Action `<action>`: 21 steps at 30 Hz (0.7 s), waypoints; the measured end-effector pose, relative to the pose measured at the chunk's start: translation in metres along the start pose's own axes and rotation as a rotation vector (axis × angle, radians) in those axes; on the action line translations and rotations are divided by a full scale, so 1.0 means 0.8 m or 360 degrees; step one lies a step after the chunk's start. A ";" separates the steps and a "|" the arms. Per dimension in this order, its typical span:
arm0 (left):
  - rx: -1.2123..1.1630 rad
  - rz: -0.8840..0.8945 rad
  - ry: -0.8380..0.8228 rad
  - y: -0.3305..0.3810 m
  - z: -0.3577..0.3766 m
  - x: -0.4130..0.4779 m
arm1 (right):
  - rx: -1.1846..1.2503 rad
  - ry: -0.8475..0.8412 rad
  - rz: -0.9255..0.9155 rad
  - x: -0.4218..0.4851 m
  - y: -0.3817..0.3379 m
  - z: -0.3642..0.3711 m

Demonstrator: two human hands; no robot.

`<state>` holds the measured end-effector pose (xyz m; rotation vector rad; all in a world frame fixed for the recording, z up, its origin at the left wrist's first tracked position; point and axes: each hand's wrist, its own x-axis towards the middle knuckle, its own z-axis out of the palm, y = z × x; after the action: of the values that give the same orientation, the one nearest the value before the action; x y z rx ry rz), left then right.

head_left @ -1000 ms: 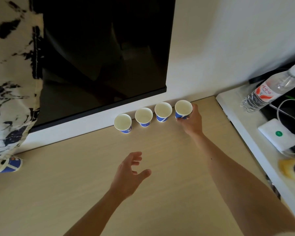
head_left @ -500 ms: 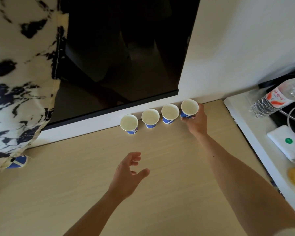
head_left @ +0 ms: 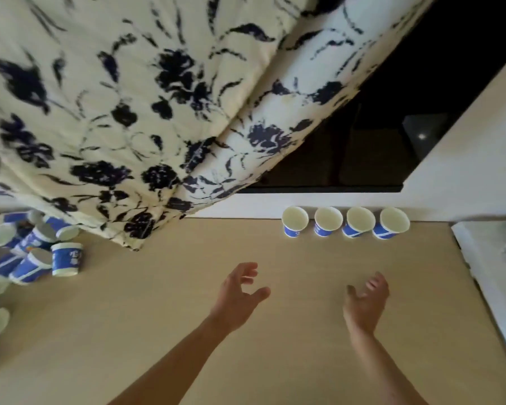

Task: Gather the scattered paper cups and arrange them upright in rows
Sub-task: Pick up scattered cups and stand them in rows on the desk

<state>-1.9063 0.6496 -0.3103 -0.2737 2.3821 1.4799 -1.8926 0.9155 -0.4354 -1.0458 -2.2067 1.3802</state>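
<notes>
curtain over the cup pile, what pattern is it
Cream curtain with a dark navy floral print, shown in the head view.

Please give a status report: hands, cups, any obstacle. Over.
Both open, empty: left hand, right hand. By wall: four cups upright in row. Far left: scattered cups, heaped. Over part of heap: curtain.

Soft daylight, motion blur at edges, wide-angle distortion.

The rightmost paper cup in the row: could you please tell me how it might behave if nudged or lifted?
The rightmost cup looks empty, so probably very light and easily slid. Its base is narrower than its mouth, so it may tip. Its paper wall would likely dent under a firm pinch.
</notes>
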 end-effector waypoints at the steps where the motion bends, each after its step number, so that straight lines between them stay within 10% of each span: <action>1: -0.0012 -0.0004 0.0039 -0.007 -0.013 -0.007 | -0.0018 -0.0081 -0.0027 -0.025 -0.008 0.009; 21: -0.0198 -0.0194 0.0760 -0.218 -0.323 -0.150 | -0.0267 -0.1518 -0.0721 -0.419 -0.253 0.229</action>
<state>-1.7816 0.3397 -0.3050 -0.8744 2.5639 1.6527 -1.8619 0.5020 -0.3128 0.2003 -2.9635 1.6722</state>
